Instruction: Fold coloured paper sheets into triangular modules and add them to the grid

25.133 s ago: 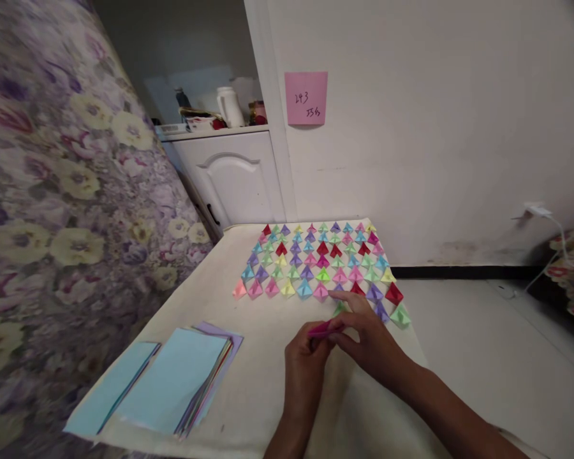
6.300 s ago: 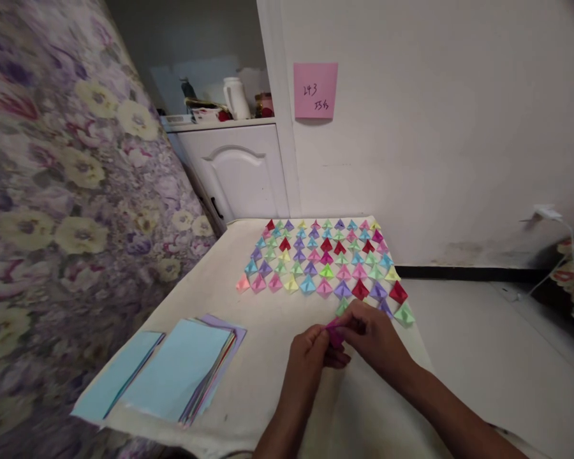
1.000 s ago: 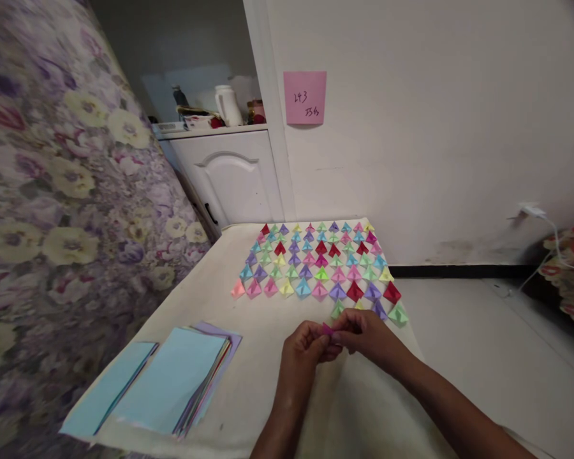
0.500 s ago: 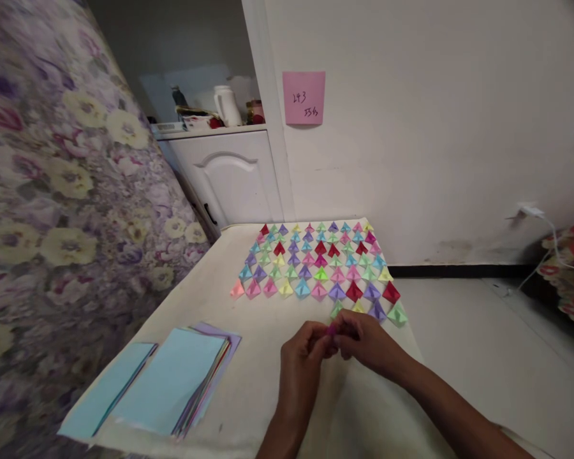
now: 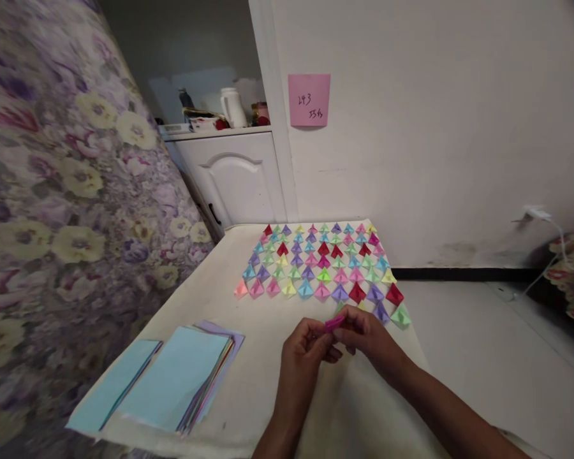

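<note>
While both forearms reach up from the bottom of the view, the left hand (image 5: 303, 347) and the right hand (image 5: 369, 335) meet above the cloth-covered table (image 5: 198, 280), with a small magenta paper (image 5: 335, 323) between their fingertips. The left forearm rises steeply, its wrist almost in line with the hand; its thumb and forefinger pinch the left end of the paper, and the other fingers curl loosely below. The right forearm slants in from the lower right, longer and flatter, with the back of the hand upward and the thumb and forefinger gripping the paper's other end. Just beyond the right knuckles lie rows of folded paper pieces (image 5: 324, 261), the nearest partly hidden by that hand. Well to the left rests a blue-topped paper stack (image 5: 182, 373).
</note>
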